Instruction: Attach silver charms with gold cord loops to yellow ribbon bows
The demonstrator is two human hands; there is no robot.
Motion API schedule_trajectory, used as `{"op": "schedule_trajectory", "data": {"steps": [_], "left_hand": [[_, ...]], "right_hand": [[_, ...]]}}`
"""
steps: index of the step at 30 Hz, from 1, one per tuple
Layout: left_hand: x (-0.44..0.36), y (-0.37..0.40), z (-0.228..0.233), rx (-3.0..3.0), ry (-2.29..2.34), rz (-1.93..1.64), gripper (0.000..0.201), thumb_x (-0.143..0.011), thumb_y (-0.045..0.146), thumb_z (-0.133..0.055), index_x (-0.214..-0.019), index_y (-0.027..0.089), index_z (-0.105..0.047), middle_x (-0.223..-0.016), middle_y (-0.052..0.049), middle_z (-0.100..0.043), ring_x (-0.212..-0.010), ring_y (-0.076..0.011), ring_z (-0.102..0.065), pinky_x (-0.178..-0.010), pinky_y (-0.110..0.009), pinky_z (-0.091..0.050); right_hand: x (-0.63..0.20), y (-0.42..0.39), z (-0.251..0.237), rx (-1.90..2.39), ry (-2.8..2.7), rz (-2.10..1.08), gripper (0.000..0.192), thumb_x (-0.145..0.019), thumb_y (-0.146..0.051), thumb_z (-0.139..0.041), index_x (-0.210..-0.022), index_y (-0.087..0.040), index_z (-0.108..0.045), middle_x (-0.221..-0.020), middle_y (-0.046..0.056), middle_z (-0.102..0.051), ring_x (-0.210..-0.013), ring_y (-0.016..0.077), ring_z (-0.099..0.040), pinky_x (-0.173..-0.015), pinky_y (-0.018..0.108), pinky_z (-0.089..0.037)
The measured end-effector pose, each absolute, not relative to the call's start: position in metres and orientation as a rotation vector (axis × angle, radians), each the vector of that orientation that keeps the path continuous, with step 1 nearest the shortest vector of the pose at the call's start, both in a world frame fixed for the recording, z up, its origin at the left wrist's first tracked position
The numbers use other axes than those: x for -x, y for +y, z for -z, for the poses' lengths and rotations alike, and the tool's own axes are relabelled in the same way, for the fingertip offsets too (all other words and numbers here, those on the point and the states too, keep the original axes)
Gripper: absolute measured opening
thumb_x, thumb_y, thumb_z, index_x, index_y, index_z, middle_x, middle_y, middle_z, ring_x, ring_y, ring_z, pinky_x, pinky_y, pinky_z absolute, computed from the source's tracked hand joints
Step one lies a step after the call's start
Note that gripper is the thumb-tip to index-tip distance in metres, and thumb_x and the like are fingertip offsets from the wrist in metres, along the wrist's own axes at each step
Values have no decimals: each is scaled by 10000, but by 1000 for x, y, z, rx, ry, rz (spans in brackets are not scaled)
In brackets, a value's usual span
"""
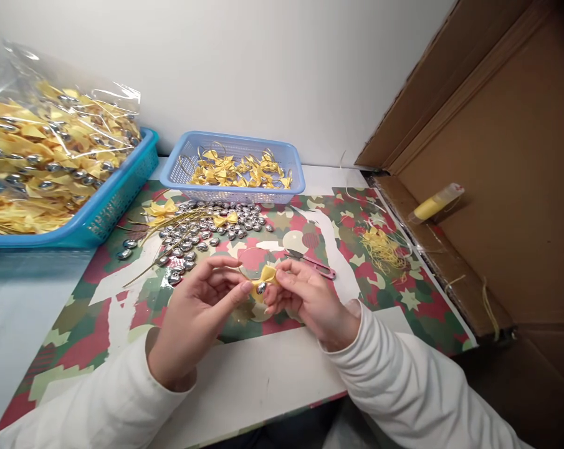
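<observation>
Hold yellow ribbon bow (268,274) with glossy silver bead (262,288) by ends: left hand (210,292) half-curled, right hand (306,292) pinched closed. Grip lightly; keep bead centred.

The left sleeve (101,393) and the deeply creased right sleeve (398,371) are long and plain white, with loose cuffs (363,343).

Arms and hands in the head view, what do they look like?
The left sleeve and right sleeve are long, white and wrinkled, ending around the wrists. The left hand and right hand are ungloved.
</observation>
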State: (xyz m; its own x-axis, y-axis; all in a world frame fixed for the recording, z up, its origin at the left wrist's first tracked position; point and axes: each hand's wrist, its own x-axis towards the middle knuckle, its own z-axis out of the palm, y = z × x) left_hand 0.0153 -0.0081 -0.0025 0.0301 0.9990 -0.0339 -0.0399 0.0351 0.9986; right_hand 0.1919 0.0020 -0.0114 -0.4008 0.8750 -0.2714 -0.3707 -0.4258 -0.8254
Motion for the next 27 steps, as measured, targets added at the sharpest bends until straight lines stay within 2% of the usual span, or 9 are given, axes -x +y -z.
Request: {"op": "schedule_trajectory", "data": {"steps": [3,5,9,13,18,21,24,27], "left_hand": [[-15,-9,5,-1221,1167,-1164,281,-798,331,-735,-984,225,-553,-726,21,-687,-665,-141,-654,-549,-216,-524],[-15,-10,7,-1290,1147,-1146,256,-826,312,-705,-1004,230,-540,-741,20,-682,-680,-142,-661,-547,-214,-522],[-14,-12,10,-1506,1133,-1189,211,-870,221,-639,-1049,244,-530,-762,26,-662,-671,-130,-642,-578,-227,-530],[-12,-12,8,-1768,1105,-1301,280,-850,164,-627,-1112,248,-576,-779,8,-662,-661,-136,-619,-622,-263,-537],[-7,-13,3,-1979,1045,-1282,188,-815,146,-657,-952,270,-693,-785,-21,-719,-682,-182,-660,-624,-306,-530],[-3,-14,5,-1998,1029,-1333,280,-800,76,-664,-991,280,-692,-812,-13,-735,-688,-174,-666,-624,-297,-524],[-2,-14,7,-2075,985,-1378,323,-773,39,-684,-995,273,-701,-769,-2,-727,-656,-161,-654,-605,-286,-519],[-1,-13,4,-2187,950,-1360,278,-779,63,-684,-965,267,-724,-789,-15,-750,-663,-166,-672,-614,-290,-534]], "right_hand": [[-193,0,9,1092,-1171,-1450,255,-848,-434,-656,-859,-192,-578,-741,-4,-651,-641,107,-615,-559,213,-483],[-194,0,8,1144,-1329,-1277,186,-853,-374,-656,-854,-194,-608,-767,0,-645,-649,106,-595,-541,211,-451],[-193,1,9,1102,-1493,-1211,197,-872,-324,-630,-729,-188,-627,-674,-6,-631,-616,113,-566,-559,240,-432],[-194,2,9,994,-1551,-1095,211,-883,-337,-633,-726,-198,-650,-712,17,-668,-677,140,-591,-639,287,-472],[-194,4,9,819,-1598,-962,239,-898,-385,-631,-728,-220,-667,-726,28,-696,-708,161,-636,-650,315,-508],[-195,5,8,746,-1662,-820,167,-901,-333,-645,-778,-226,-684,-749,29,-710,-707,157,-646,-612,297,-507],[-198,5,6,687,-1737,-592,24,-881,-247,-674,-884,-231,-691,-797,31,-720,-724,155,-643,-643,303,-505],[-203,5,5,688,-1861,-412,65,-878,-199,-654,-909,-245,-688,-824,30,-715,-738,161,-621,-694,329,-493]]}}
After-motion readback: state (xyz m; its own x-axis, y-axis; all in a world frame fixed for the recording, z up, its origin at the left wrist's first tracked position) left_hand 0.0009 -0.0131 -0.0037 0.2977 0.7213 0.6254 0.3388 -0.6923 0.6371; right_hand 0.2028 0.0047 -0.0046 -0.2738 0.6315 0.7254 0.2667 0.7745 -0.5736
